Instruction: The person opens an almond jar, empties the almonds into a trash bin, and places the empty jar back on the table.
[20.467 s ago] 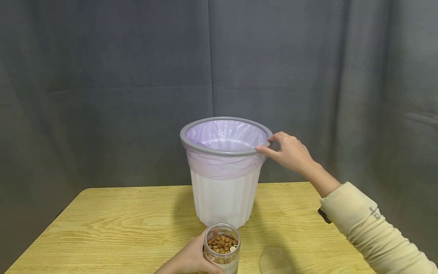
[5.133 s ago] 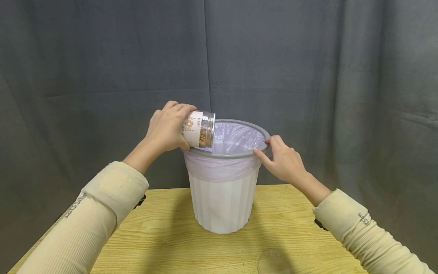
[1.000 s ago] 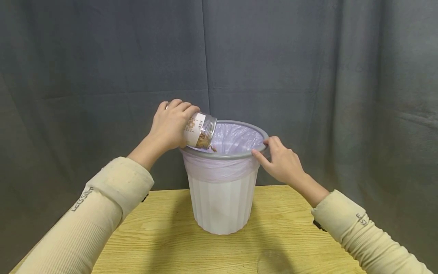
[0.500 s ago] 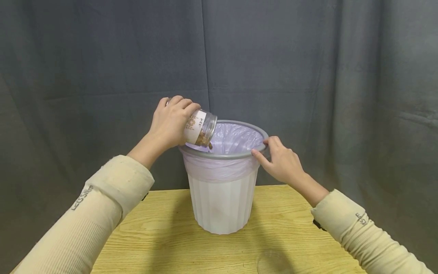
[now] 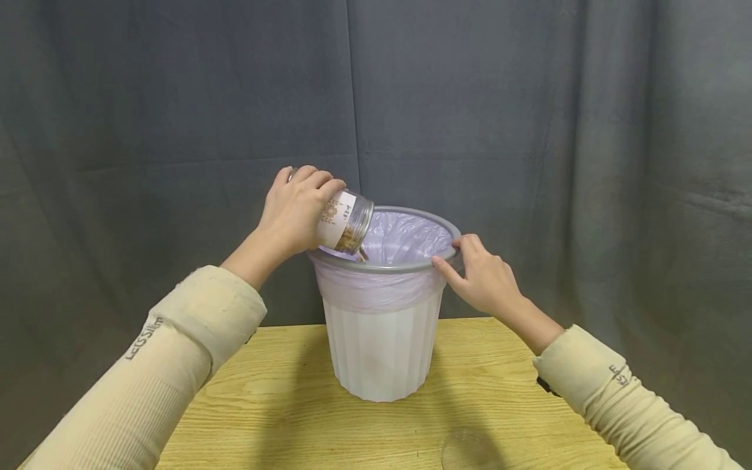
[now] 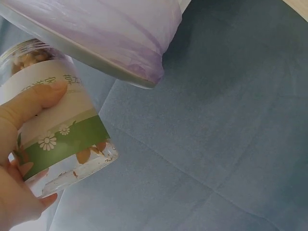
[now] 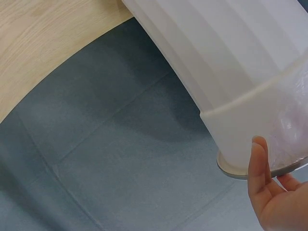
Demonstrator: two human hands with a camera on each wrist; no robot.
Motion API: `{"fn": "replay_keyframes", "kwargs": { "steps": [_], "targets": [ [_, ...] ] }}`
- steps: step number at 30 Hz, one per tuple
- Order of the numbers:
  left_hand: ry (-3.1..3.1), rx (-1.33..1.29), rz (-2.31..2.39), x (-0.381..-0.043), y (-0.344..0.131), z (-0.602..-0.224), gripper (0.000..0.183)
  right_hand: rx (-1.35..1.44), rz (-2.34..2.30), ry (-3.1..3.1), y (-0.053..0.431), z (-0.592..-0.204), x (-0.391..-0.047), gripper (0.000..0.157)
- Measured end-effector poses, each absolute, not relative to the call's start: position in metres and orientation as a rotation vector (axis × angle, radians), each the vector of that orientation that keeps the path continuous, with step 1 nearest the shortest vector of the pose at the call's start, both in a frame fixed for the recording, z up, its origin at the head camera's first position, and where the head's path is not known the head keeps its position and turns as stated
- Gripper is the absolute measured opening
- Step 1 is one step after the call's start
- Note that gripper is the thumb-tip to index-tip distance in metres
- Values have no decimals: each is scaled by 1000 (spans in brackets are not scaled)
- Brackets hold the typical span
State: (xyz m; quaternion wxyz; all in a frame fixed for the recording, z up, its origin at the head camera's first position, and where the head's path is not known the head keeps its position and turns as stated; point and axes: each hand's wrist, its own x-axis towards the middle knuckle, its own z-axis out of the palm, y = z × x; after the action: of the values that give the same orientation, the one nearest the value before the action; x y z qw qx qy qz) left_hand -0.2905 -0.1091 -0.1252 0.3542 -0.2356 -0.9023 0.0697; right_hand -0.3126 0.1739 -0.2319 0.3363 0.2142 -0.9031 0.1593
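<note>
My left hand [image 5: 296, 212] grips a clear glass jar [image 5: 336, 220] with a printed label, fingers over its top side. The jar tilts mouth-down to the right, above the left rim of a white trash can [image 5: 380, 352]. Brown almond-like nuts [image 5: 349, 241] gather at its mouth, and a few drop into the can. In the left wrist view, a few more nuts [image 6: 84, 155] lie near the jar's base. My right hand [image 5: 484, 277] pinches the can's grey rim [image 5: 405, 267] on the right side. A purple bag [image 5: 405, 234] lines the can; its bottom is hidden.
The can stands on a wooden table [image 5: 247, 391]. A clear round lid [image 5: 470, 450] lies at the table's front, right of the can. Behind hangs a dark grey curtain [image 5: 470, 117].
Since the earliest frame, my left hand has lifted the jar from low in front of the can and tipped it over the rim. Nuts have begun falling. My right hand stays on the rim.
</note>
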Motion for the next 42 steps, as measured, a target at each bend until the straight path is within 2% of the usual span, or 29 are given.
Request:
{"fn": "replay_keyframes", "kwargs": {
  "steps": [42],
  "targets": [
    [-2295,-622,254,-290,-110,-122,74,563,423,-2357,173,-234,-313,51]
  ]
}}
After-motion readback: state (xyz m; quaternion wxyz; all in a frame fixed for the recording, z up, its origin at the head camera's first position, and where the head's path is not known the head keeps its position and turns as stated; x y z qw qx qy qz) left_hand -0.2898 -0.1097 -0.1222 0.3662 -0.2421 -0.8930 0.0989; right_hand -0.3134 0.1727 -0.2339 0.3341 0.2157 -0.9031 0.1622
